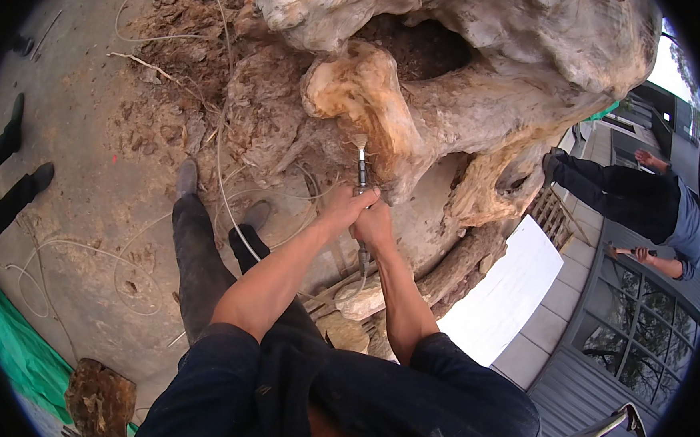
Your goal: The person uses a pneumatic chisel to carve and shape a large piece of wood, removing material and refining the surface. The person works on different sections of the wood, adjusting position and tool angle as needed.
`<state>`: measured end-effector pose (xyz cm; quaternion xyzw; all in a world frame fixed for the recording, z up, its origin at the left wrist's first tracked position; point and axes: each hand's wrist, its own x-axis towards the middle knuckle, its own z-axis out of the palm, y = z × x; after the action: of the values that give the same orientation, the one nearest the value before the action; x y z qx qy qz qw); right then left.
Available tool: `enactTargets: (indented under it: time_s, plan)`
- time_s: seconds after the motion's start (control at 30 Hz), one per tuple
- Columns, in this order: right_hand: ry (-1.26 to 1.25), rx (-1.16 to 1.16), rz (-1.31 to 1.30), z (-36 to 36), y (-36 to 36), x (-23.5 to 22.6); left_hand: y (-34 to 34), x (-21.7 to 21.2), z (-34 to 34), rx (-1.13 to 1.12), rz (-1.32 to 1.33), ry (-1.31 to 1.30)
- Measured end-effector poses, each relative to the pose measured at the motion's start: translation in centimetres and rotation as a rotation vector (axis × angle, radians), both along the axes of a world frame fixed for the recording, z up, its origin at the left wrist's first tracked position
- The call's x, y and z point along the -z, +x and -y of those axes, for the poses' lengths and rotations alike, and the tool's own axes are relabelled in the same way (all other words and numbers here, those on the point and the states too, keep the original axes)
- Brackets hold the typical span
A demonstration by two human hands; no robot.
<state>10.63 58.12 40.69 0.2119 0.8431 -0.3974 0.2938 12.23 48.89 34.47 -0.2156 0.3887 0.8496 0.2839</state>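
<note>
Both of my hands grip a slim handheld grinder (362,171) with a small pale brush at its tip. My left hand (343,209) is closed around the upper body of the tool. Just beside and below it, my right hand (374,222) wraps the lower part. A thin hose trails from the tool's rear end below my right hand. The brush end (359,140) is at the knobbly limb of a big weathered tree root (365,97), which looks scraped to a lighter orange-brown. Whether the brush presses on the wood or only hovers is hard to tell.
Loose bark and dirt (173,85) cover the ground at upper left, crossed by thin hoses (221,146). A white board (507,289) lies at right. Another person (637,201) holding a wooden-handled tool stands at far right; another person's legs (11,175) show at left. Green sheeting (25,350) lies lower left.
</note>
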Motion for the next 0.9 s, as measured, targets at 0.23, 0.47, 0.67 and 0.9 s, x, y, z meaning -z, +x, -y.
enactTargets:
  time_s: [0.23, 0.47, 0.67, 0.9]
  plan:
    - [0.036, 0.045, 0.114, -0.4, 2.1, -2.6, 2.4, -0.8, -2.3, -0.056, 0.047, 0.056]
    - [-0.062, -0.022, -0.005, 0.9, 0.9, -1.5, 1.0, -2.1, 1.2, -0.054, -0.031, -0.014]
    - [-0.069, -0.1, -0.147, 3.1, -2.1, 0.8, -2.2, -0.4, 3.3, -0.176, -0.077, -0.027]
    - [-0.082, 0.015, -0.033, 0.6, -0.3, 2.6, -0.7, 1.4, 1.1, -0.068, -0.018, -0.044]
